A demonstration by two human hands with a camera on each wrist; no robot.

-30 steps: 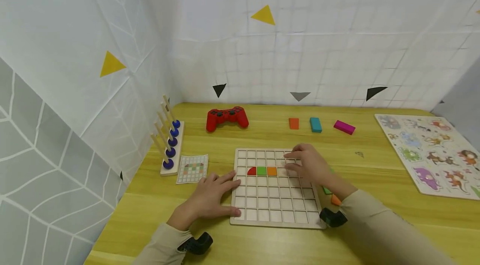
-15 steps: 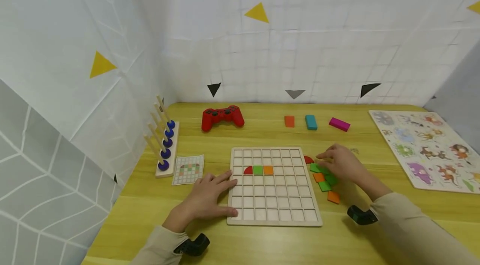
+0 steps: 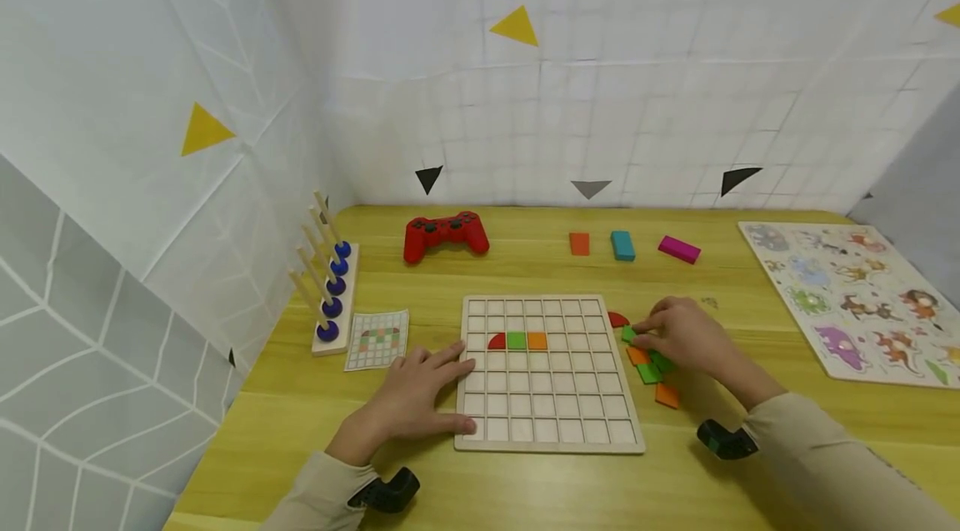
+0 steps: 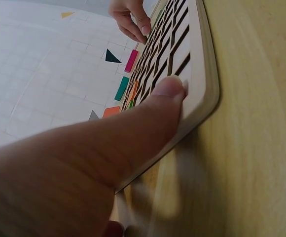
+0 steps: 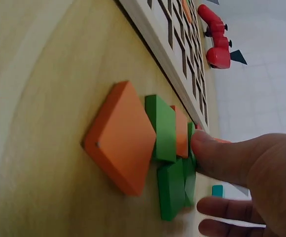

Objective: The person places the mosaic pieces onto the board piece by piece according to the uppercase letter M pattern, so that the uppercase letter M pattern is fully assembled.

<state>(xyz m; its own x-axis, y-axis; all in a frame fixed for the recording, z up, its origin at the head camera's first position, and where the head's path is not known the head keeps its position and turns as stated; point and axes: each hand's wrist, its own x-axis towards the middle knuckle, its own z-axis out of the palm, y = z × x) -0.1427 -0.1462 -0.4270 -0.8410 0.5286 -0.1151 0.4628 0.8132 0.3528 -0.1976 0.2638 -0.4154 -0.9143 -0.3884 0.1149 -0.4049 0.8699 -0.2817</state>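
A wooden grid board point(image 3: 547, 431) lies in front of me, and one of its rows holds a red quarter-circle point(image 3: 496, 341), a green tile point(image 3: 515, 340) and an orange tile point(image 3: 536, 340). My left hand point(image 3: 444, 385) rests flat on the board's left edge, with the thumb point(image 4: 167, 94) pressed on the frame point(image 4: 202, 74). Loose tiles lie to the right of the board. My right hand point(image 3: 647, 336) is over them, its thumb point(image 5: 204, 148) and fingers pinching a green tile point(image 3: 628, 334) point(image 5: 190, 163). An orange tile point(image 5: 123, 136) lies nearest the wrist.
A red game controller point(image 3: 446, 237) and orange point(image 3: 578, 243), teal point(image 3: 622, 246) and magenta point(image 3: 678, 248) blocks lie at the back. A peg rack with blue beads point(image 3: 330, 281) and a pattern card point(image 3: 377, 339) are on the left. An animal puzzle point(image 3: 855, 298) is on the right.
My right hand has left the board and moved right to the loose tiles, where it now settles on a green one. The left hand has stayed put.
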